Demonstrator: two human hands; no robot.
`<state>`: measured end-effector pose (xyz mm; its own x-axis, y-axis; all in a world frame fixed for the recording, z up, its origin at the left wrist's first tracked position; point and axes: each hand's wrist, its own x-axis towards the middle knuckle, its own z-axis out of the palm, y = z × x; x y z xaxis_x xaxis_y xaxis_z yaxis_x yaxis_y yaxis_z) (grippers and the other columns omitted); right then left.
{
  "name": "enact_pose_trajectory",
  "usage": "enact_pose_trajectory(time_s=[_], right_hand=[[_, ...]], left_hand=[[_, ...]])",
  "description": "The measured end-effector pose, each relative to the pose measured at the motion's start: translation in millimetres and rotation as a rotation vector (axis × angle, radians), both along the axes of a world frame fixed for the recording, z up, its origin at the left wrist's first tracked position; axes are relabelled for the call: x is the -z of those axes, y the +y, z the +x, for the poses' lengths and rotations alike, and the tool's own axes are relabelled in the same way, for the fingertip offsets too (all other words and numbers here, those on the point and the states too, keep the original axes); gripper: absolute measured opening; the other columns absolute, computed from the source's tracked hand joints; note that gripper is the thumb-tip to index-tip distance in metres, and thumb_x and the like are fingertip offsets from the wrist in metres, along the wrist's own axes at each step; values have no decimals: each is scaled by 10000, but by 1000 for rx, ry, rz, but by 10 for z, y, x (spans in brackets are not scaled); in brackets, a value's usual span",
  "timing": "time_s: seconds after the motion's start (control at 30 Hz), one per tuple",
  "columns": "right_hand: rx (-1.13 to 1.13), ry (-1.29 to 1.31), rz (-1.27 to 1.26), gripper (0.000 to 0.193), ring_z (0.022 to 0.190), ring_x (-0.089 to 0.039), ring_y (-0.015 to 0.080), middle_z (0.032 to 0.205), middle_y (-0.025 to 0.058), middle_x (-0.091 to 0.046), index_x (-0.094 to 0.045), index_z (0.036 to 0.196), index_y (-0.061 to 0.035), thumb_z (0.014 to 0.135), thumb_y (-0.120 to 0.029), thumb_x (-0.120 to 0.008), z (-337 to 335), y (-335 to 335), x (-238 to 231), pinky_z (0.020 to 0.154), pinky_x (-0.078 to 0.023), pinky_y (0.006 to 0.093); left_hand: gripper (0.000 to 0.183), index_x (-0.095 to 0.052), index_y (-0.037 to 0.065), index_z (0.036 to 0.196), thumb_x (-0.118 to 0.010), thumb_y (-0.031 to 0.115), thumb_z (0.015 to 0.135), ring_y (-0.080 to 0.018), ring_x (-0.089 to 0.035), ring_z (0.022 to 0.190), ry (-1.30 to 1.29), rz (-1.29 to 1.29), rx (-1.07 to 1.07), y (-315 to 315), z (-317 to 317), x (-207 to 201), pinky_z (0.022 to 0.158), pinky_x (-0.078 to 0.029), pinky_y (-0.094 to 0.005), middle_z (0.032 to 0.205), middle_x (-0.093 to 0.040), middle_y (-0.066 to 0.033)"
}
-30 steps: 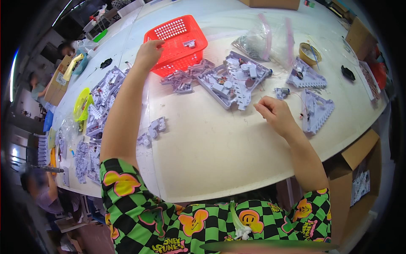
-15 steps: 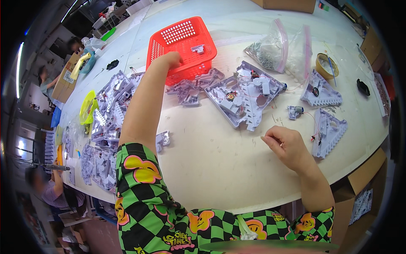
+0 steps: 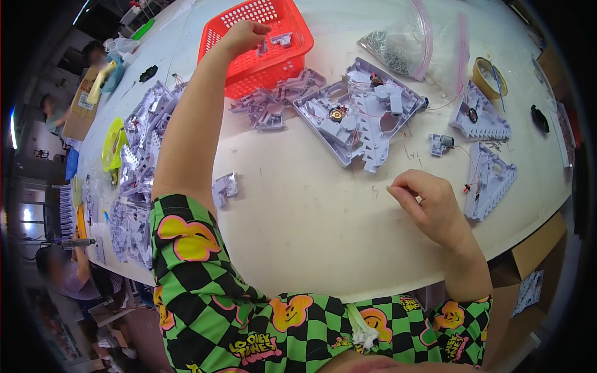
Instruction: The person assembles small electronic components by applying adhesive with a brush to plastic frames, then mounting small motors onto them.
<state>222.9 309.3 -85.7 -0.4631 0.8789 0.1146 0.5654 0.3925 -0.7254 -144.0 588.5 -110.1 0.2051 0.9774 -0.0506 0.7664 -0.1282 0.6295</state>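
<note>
My left hand (image 3: 242, 37) reaches over the red perforated basket (image 3: 249, 86), fingers stretched loosely to the right. Just below the fingertips is a small pale lavender plastic part (image 3: 262, 48), and another small plastic part (image 3: 282, 40) lies inside the basket beside it. My right hand (image 3: 429, 202) hovers low over the table, thumb and forefinger pressed together and the other fingers curled; whatever is between them cannot be made out. Beyond it lie a large lavender housing (image 3: 357, 115) with wires and a small part with a motor (image 3: 441, 144) wired to a triangular toothed housing (image 3: 490, 181).
Loose plastic parts (image 3: 267, 102) lie against the basket's near side. Heaped housings (image 3: 140, 168) and a yellow-green bowl (image 3: 113, 144) are on the left. A bag of screws (image 3: 388, 50), a small tan bowl (image 3: 489, 78) and another toothed housing (image 3: 476, 115) stand at the right.
My left hand has lifted up and away from the basket's near side, and the small part under its fingers now shows. The right hand keeps its pinch. The whole view has shifted slightly.
</note>
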Motion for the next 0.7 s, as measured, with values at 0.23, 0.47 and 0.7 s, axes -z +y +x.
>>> enact_pose_trajectory(time_s=[0.23, 0.47, 0.7], right_hand=[[0, 19, 21, 111, 626, -573, 284, 704, 119, -572, -571, 800, -37, 835, -136, -606, 37, 16, 107, 564, -448, 350], [-63, 7, 108, 109, 694, -594, 295, 756, 113, -603, -597, 843, -47, 847, -156, -597, 116, -5, 219, 614, -467, 352], [260, 197, 257, 151, 676, -609, 229, 759, 94, -627, -625, 884, -52, 848, -197, -603, 554, 56, -3, 633, -475, 325]], left_hand=[[435, -602, 38, 1170, -564, 59, 738, -163, -625, 874, 238, 67, 114, -136, 9, 186, 768, -491, -299, 979, -662, -127], [382, -558, 71, 1236, -570, 32, 856, -128, -623, 842, -17, 461, -33, -657, 356, -316, 794, -478, -262, 1057, -643, -93], [396, -468, 13, 1298, -518, 64, 909, -193, -573, 1046, -997, -142, 110, -1888, 1326, -469, 927, -452, -337, 1174, -576, -121]])
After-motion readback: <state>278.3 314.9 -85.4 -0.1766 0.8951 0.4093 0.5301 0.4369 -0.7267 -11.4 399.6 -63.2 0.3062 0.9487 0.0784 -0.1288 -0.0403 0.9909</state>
